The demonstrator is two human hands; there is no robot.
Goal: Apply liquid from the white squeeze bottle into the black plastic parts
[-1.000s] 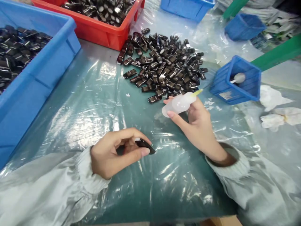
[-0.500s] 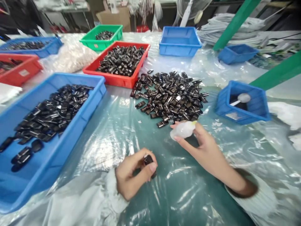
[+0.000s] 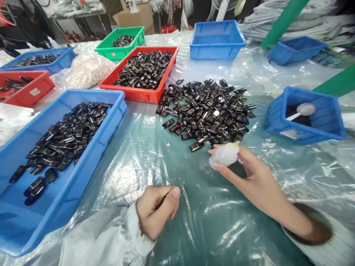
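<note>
My left hand (image 3: 159, 210) is closed above the green table sheet, thumb against the curled fingers. Between them a dark sliver shows; most of the black piece is hidden by the fingers. In my right hand (image 3: 249, 177), thumb and fingers grip a small translucent white bottle (image 3: 225, 155) with a yellowish tip. The bottle is tilted, its tip pointing up and right. Just beyond it lies a loose pile of shiny black pieces (image 3: 208, 111). More black pieces (image 3: 69, 133) lie in the large blue tray (image 3: 102, 147) to the left of my left hand.
A red tray (image 3: 138, 95) filled with black pieces stands behind the pile. Farther back are a green tray (image 3: 108, 54) and a blue bin (image 3: 216, 51). On the right, a blue box (image 3: 283, 127) holds a white spoon (image 3: 305, 109), near green bars (image 3: 285, 22).
The fingers of my left hand have closed further, covering the black piece that showed before. My right hand and the bottle sit slightly farther right in view, as the whole view has shifted.
</note>
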